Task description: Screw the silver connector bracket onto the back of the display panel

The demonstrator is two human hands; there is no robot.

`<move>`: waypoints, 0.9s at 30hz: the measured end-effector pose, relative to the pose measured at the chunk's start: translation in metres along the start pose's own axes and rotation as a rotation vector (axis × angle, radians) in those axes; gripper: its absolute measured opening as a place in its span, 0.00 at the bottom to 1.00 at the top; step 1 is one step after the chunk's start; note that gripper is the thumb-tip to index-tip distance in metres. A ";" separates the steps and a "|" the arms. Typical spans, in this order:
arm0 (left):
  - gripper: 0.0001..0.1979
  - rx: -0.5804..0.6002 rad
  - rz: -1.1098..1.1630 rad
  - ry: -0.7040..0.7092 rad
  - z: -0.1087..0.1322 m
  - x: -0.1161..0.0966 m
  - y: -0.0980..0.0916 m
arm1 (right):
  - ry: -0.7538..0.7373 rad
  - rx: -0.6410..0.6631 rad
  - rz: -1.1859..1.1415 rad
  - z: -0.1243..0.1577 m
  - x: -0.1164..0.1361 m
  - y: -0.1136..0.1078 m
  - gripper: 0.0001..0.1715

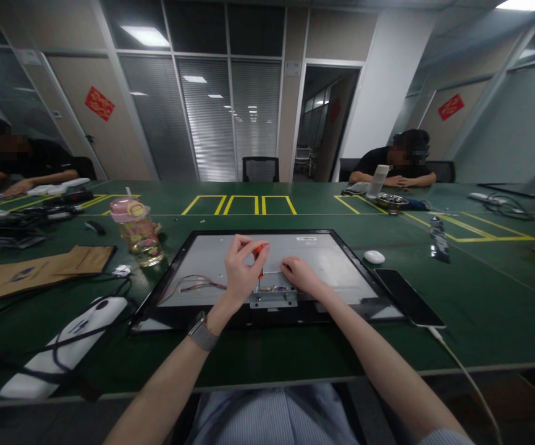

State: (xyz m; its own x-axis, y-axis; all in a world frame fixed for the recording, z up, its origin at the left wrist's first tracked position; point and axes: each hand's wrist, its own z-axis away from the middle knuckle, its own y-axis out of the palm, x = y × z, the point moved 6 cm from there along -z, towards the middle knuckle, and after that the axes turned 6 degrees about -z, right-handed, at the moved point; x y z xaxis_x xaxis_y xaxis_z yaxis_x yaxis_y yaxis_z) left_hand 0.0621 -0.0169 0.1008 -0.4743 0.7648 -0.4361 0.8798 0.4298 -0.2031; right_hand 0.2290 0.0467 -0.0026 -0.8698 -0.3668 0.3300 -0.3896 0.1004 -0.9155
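A flat display panel with a black frame and a grey metal back lies face down on the table before me. My left hand grips an orange-red screwdriver by its handle, closed around the top. The screwdriver stands nearly upright, its thin shaft reaching down to a small metal bracket with connectors at the panel's near edge. My right hand rests on the panel just behind the bracket, fingers curled; whatever they hold, if anything, is hidden. Thin coloured wires run across the panel's left part.
Left of the panel are a pink-lidded bottle, a brown paper bag and a white power strip with black cables. On the right lie a phone on a cable and a white earbud case. Co-workers sit at the far left and right.
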 end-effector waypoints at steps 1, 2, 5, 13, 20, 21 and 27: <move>0.06 -0.001 0.000 0.002 0.000 0.000 0.000 | -0.002 0.001 0.003 0.000 0.000 0.000 0.13; 0.06 -0.003 -0.001 0.006 0.000 0.000 0.000 | -0.005 0.000 0.006 0.000 0.001 0.000 0.13; 0.06 -0.005 -0.008 0.014 0.000 0.000 0.000 | -0.019 -0.010 0.015 0.000 0.002 -0.001 0.13; 0.08 0.035 0.012 0.007 0.001 0.001 0.001 | -0.021 -0.003 -0.003 0.001 0.001 -0.001 0.13; 0.12 0.085 0.169 -0.091 0.004 0.009 0.004 | -0.011 0.002 -0.011 0.001 0.002 -0.002 0.13; 0.11 0.097 0.186 -0.112 0.005 0.010 0.005 | -0.013 0.003 -0.016 0.002 0.002 -0.002 0.13; 0.15 0.328 0.347 -0.151 0.000 0.014 0.015 | -0.008 0.005 -0.026 0.002 0.003 -0.003 0.12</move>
State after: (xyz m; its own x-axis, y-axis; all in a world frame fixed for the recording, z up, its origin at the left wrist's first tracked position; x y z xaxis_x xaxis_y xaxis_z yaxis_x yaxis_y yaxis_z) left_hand 0.0686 0.0005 0.0916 -0.1636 0.7474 -0.6439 0.9600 -0.0298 -0.2785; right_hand 0.2286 0.0437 0.0007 -0.8571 -0.3766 0.3514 -0.4101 0.0864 -0.9079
